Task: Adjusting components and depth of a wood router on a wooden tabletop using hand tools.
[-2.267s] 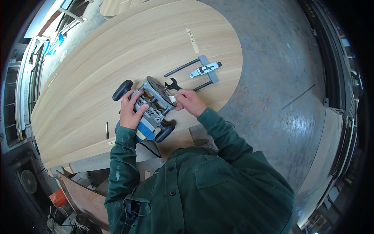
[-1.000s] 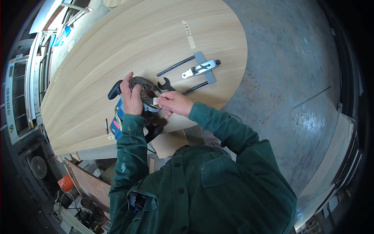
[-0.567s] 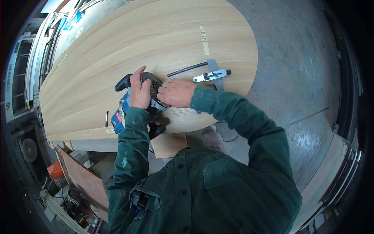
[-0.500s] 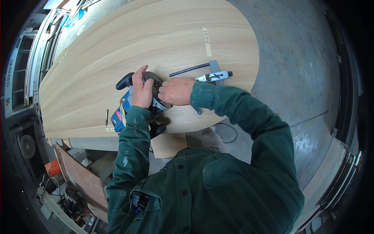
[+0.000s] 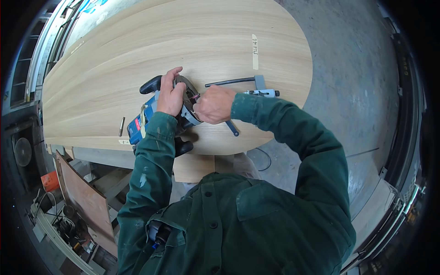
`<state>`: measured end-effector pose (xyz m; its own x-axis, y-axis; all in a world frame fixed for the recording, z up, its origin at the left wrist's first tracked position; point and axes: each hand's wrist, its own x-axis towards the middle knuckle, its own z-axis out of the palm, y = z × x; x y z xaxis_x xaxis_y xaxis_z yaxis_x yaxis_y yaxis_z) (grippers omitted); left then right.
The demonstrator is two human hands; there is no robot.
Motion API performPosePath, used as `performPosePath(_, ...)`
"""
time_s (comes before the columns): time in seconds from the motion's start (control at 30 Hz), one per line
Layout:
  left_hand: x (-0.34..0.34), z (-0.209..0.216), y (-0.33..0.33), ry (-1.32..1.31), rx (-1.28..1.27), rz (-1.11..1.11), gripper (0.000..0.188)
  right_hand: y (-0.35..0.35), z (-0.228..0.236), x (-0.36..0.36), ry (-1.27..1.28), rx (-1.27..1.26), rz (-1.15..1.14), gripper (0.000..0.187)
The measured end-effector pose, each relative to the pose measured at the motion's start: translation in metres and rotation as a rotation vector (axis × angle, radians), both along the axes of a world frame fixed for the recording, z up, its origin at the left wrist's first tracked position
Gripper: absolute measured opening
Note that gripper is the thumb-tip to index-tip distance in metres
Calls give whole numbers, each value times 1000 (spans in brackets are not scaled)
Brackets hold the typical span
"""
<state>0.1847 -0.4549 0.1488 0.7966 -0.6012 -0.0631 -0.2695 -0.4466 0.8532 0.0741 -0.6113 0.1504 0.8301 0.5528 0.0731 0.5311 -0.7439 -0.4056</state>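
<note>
A blue plunge router [image 5: 136, 130] lies on its side on a pale wood panel [image 5: 110, 73]. My left hand [image 5: 172, 96] rests over the router's round base [image 5: 187, 87], index finger stretched out, thumb pressed on the base. Closed in a fist, my right hand [image 5: 214, 104] is at the base's opening. A small pinkish-red piece [image 5: 195, 97] shows beside its fingers; what they grip is hidden. From under this hand sticks the end of a flat blue-grey wrench [image 5: 234, 129]; I cannot tell whether it is held. The router's two black handles [image 5: 151, 85] point outward.
Beyond my right hand lie a dark rod [image 5: 230, 82] and a metal guide [image 5: 260, 82]. A short metal bit [image 5: 122, 127] lies left of the router. A tape label [image 5: 255, 52] sticks to the panel. A reddish board [image 5: 85, 197] leans at lower left; a cable [image 5: 266, 160] is on the floor.
My right hand has shifted slightly off the router base, uncovering the pinkish-red piece and more of the wrench. The left hand stays on the base. The whole view has shifted a little.
</note>
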Motion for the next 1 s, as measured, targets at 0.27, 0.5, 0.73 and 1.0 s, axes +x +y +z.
performPosePath(0.27,9,-1,-5,103,18,8,48,-5,-21,-19,-31,307,-150,24)
performPosePath(0.5,9,-9,-3,39,37,2,47,17,-15,-34,45,700,-609,19)
performPosePath(0.73,-20,-1,13,-158,34,-18,41,61,-16,-67,188,912,-787,26)
performPosePath(1.0,-1,12,91,-40,-107,-41,33,79,-6,-78,345,882,-909,33)
